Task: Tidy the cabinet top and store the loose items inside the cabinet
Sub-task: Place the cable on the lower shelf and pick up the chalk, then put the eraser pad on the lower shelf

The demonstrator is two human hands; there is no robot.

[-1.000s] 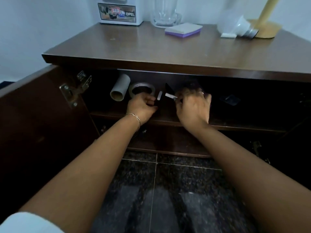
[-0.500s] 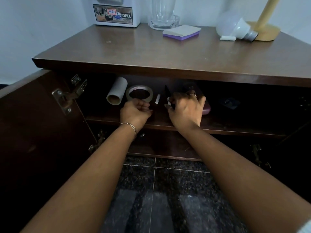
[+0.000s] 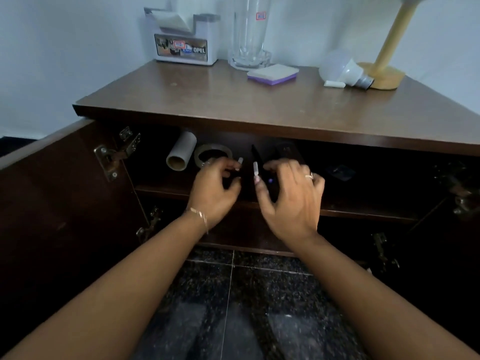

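small white stick (image 3: pixel 255 168) on the inner shelf (image 3: pixel 161 189), mid-frame, tape roll (image 3: pixel 201 155) and cardboard tube (image 3: pixel 181 154) just left, left hand (image 3: pixel 215 189) and right hand (image 3: pixel 293 201) either side, fingers loosely spread, gripping nothing, bulb (image 3: pixel 337 70) and purple pad (image 3: pixel 272 74) on the cabinet top (image 3: pixel 207 100), upper right

You've got one cam only, head-worn, wide-angle w/ bowed edges. It looks fwd and steeply down from above and in front of the cabinet top (image 3: pixel 259 107), close in. Both forearms run up from the bottom corners to the left hand (image 3: pixel 213 188) and right hand (image 3: pixel 293 201) mid-frame at the upper shelf (image 3: pixel 363 213). Wall (image 3: pixel 65 48) fills the top, tiled floor (image 3: pixel 259 281) the bottom, open door (image 3: pixel 52 203) at left. Shelf interior is dim, so depth there is prob. unreliable.
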